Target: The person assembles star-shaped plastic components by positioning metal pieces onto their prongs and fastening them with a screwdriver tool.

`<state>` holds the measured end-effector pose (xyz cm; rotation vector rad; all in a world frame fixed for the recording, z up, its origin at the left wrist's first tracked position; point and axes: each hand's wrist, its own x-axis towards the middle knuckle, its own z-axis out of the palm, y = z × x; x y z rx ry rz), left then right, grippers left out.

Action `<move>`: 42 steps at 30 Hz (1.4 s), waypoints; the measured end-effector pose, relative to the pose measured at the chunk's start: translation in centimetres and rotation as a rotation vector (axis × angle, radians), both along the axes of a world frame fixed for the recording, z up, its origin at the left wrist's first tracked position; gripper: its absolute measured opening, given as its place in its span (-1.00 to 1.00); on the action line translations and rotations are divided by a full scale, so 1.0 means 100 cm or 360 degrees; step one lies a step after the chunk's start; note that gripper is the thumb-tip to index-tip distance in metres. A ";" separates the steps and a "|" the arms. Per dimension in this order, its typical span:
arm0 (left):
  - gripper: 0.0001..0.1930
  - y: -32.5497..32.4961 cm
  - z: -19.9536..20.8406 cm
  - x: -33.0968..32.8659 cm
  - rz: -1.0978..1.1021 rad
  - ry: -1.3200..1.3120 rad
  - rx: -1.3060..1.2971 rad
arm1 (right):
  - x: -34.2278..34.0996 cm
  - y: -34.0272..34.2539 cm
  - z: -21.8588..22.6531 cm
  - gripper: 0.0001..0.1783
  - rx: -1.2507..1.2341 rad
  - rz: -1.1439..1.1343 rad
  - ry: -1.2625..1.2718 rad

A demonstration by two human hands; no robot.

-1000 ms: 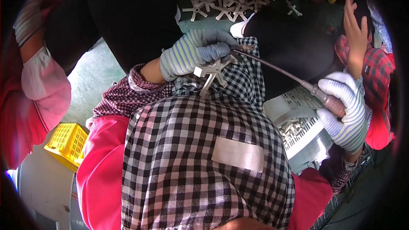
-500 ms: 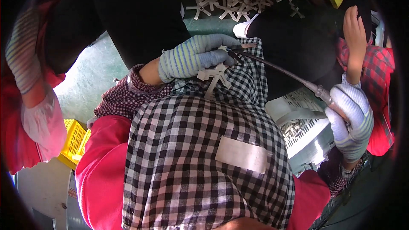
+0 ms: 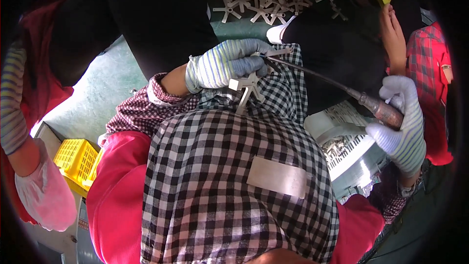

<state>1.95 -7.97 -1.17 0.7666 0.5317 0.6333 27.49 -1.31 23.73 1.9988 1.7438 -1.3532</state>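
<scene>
room: left floor (image 3: 97,88) | block: tool (image 3: 360,98) spanning left hand (image 3: 227,66) to right hand (image 3: 409,120) | basket (image 3: 357,152) below

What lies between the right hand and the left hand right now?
In the head view, the tool held by the right hand, its shaft reaching the left hand; checked cloth and dark trousers lie behind.

Bracket (image 3: 248,87) left of tool (image 3: 360,97), crate (image 3: 75,160) left, basket (image 3: 349,160) right, parts (image 3: 335,147) seemingly inside
</scene>
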 end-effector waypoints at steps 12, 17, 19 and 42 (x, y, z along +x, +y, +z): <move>-0.69 0.001 -0.003 0.002 0.0034 -0.0045 0.0185 | -0.006 0.004 0.012 -0.65 0.0928 0.1450 -0.0298; -0.65 0.005 0.011 -0.006 -0.0138 0.0039 -0.0204 | -0.006 0.009 -0.009 -0.62 0.1063 0.1818 -0.0374; -0.64 0.006 0.008 -0.002 -0.0137 -0.0041 -0.0205 | -0.001 0.004 -0.010 -0.63 0.1058 0.1812 -0.0365; -0.78 0.000 -0.004 0.000 0.0014 0.0050 0.0110 | 0.002 0.001 -0.020 -0.70 0.0968 0.1947 -0.0387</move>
